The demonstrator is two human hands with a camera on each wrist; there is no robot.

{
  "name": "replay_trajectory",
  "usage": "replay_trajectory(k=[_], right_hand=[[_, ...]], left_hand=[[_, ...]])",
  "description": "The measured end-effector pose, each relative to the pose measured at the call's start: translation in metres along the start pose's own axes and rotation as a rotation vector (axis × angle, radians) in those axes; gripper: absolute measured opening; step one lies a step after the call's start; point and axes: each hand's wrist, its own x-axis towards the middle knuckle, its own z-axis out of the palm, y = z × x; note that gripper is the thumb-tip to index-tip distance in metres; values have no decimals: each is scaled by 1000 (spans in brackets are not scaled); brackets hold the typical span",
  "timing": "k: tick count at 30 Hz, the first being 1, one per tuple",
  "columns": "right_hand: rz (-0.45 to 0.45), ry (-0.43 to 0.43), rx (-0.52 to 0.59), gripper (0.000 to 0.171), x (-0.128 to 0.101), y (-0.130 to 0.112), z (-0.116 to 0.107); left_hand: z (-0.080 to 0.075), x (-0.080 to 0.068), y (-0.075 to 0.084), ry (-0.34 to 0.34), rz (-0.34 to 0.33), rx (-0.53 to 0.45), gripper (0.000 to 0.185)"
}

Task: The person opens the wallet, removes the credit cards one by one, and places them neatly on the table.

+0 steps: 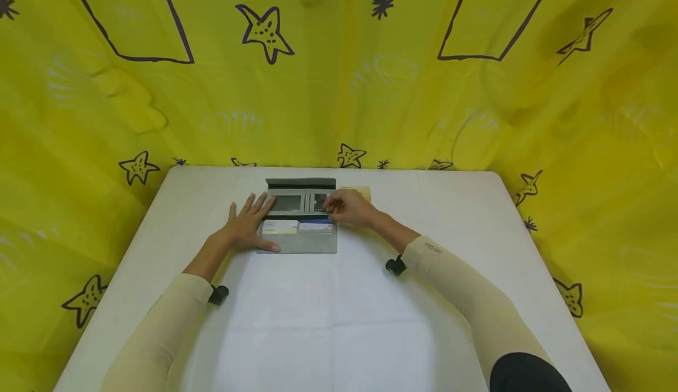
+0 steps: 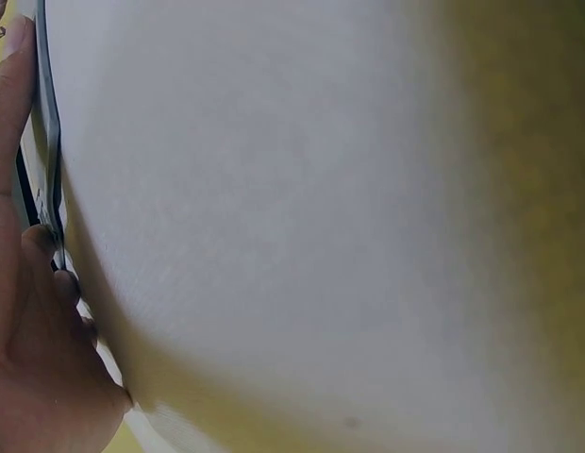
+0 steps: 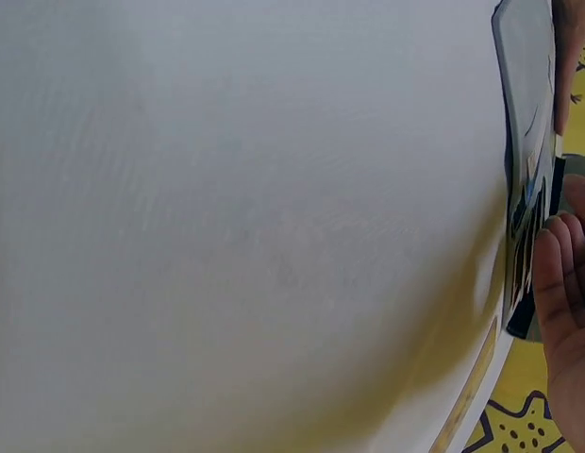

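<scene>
Grey wallet (image 1: pixel 299 218) lying unfolded near the far edge of the white bench (image 1: pixel 339 309), two cards (image 1: pixel 298 226) tucked in its lower slots. Left hand (image 1: pixel 248 225) flat, fingers spread, pressing the wallet's left side. Right hand (image 1: pixel 351 208) curled at the upper right pocket, fingertips apparently pinching a card edge there, though hard to tell. Judged midway: tan card (image 1: pixel 358 191) waiting just beyond the wallet.

A grey wallet (image 1: pixel 299 218) with white and blue cards lies on a white table (image 1: pixel 339 309), centre frame, against a yellow backdrop (image 1: pixel 339 86) printed with dark purple stars; beige sleeves below.
</scene>
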Motion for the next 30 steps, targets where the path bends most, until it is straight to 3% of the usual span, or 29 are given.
replay_trajectory(k=[11, 30], right_hand=[[-13, -59, 20, 21, 4, -8, 8], [43, -130, -94, 23, 14, -17, 20]], left_hand=[[-1, 1, -2, -7, -9, -3, 135], [2, 1, -2, -8, -17, 16, 135]])
